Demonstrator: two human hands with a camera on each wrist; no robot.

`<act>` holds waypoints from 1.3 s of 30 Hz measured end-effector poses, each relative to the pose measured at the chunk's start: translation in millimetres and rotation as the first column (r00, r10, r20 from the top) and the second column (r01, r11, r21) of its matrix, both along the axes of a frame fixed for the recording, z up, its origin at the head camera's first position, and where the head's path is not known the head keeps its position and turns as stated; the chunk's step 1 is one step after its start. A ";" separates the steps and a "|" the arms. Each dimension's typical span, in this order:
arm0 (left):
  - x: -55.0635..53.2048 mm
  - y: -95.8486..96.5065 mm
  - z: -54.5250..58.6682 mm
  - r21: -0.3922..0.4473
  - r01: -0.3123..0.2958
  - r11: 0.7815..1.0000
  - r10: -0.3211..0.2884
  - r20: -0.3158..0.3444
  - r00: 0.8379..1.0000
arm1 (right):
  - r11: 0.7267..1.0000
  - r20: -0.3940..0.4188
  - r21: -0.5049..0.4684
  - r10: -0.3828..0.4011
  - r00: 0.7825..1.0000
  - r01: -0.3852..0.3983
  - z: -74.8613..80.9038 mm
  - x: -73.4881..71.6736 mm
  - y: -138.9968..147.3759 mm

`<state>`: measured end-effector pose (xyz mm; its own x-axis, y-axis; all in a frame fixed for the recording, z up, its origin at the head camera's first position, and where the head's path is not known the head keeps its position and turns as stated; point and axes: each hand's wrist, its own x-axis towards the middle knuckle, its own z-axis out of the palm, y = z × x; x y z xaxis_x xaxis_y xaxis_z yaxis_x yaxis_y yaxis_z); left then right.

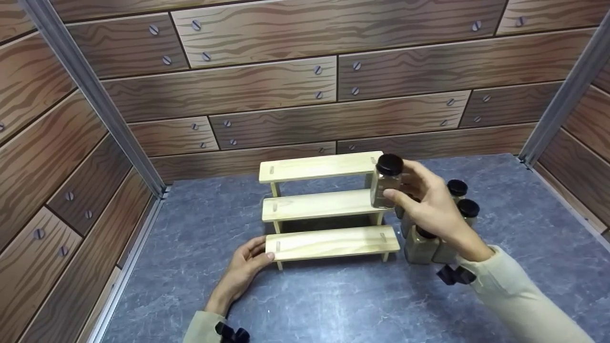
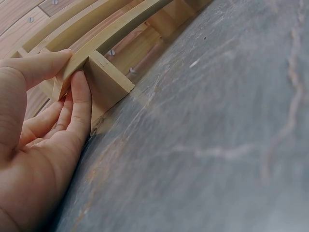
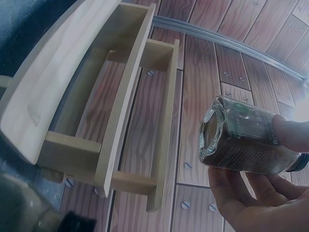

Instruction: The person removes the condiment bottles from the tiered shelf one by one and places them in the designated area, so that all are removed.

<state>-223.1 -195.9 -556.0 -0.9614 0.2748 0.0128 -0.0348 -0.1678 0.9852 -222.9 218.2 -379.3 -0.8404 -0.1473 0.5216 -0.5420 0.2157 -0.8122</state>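
Note:
A three-tier light wooden shelf rack [image 1: 329,243] stands on the grey marbled table. My left hand [image 1: 245,267] pinches the left end of its lowest step, thumb on top and fingers beneath, as the left wrist view [image 2: 48,116] shows. In my right hand [image 1: 431,209] is a square glass spice jar [image 1: 384,188] with a black lid, gripped between thumb and fingers. The jar is upright at the right end of the rack, overlapping the middle and top steps in the head view. In the right wrist view the jar's base [image 3: 212,133] and printed label show, clear of the rack's steps.
Several more black-lidded jars [image 1: 421,247] stand together on the table [image 1: 305,305] right of the rack, partly hidden by my right hand. Wood-print panels [image 1: 267,85] wall the back and both sides, with metal rails [image 1: 95,90] at the corners.

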 end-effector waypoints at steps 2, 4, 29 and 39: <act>-0.2 -0.1 0.0 0.000 0.000 1.000 0.000 -0.002 1.000 | 1.000 -0.006 0.002 -0.006 1.000 0.006 -0.9 1.1 4.1; -0.6 -0.2 0.0 -0.003 0.002 1.000 -0.002 -0.001 1.000 | 1.000 -0.011 -0.002 -0.013 1.000 0.013 -2.0 2.0 8.3; -0.1 1.4 -0.7 0.004 -0.002 1.000 0.002 0.002 1.000 | 0.988 -0.046 -0.152 -0.045 0.998 0.037 -20.0 19.7 54.3; -0.5 0.4 -0.5 -0.001 -0.014 1.000 0.014 0.004 1.000 | 0.976 -0.092 -0.215 0.004 0.996 -0.024 -30.4 23.9 82.5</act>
<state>-223.6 -195.4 -556.5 -0.9653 0.2609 0.0091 -0.0360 -0.1676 0.9852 -199.0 300.7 -409.7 -0.7866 -0.0346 0.6165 -0.6174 0.0330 -0.7859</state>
